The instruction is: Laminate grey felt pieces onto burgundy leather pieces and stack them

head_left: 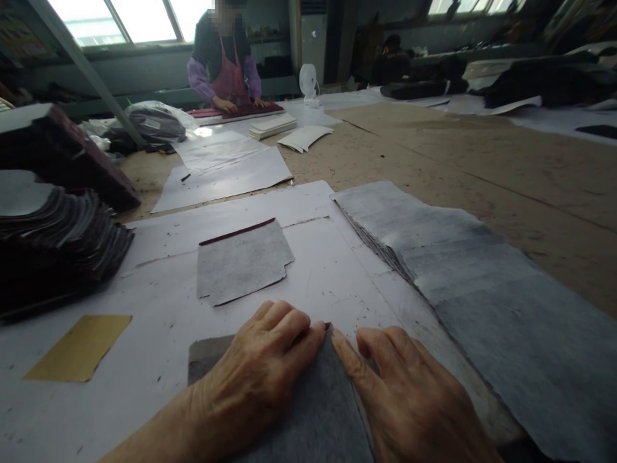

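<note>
A grey fabric piece [321,411] lies on the white paper right in front of me, and a bit of dark red shows at its far corner. My left hand [267,366] has its fingers curled, with the fingertips pinching that corner. From the other side my right hand [409,386] grips the right edge, its index finger reaching up to the same corner and the other fingers bent. Under my left wrist a flat grey-brown piece [209,354] sticks out. Beyond my hands a notched grey fabric panel [243,263] with a dark red strip along its far edge lies flat.
Grey fabric sheets in a layered stack [463,257] run along the right. At left stand a tall pile of dark pieces [62,238] and a yellow card [80,347]. Across the table a person in a red apron [229,74] handles dark red material near a white fan [308,83].
</note>
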### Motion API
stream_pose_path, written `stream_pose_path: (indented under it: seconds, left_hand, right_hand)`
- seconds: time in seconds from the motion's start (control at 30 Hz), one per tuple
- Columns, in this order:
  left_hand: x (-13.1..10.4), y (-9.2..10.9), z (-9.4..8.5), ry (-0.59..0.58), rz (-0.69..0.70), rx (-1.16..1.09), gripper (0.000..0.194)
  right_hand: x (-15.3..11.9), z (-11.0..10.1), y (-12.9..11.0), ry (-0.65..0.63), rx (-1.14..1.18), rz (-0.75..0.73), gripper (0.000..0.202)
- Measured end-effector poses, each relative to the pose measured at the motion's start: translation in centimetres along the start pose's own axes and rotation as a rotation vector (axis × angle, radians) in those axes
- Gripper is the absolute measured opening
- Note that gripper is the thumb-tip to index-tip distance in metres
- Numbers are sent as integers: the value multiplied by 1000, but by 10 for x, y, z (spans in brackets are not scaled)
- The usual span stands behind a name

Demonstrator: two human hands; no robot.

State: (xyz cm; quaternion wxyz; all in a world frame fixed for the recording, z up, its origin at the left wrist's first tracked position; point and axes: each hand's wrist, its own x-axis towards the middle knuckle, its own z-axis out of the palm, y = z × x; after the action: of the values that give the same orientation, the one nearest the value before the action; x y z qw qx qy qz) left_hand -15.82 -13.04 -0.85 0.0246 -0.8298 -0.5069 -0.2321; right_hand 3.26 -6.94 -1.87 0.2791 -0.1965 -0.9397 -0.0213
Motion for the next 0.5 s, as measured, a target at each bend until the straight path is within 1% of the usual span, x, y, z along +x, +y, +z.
stream_pose_path:
  seconds: [0.17, 0.37, 0.43, 0.5]
  left_hand:
    - [0, 1, 1, -48, 28, 111, 31]
    - [0, 2, 2, -60, 46, 103, 31]
    - [0, 3, 2, -68, 34, 106, 31]
    - [1, 3, 1, -63, 33, 117, 31]
  right_hand:
    - [1, 0, 0, 42, 40, 26, 39]
    - [0, 0, 9, 139, 232, 152, 24]
    - [1, -1, 11, 161, 219, 180, 20]
    - [3, -1, 11, 166, 182, 164, 22]
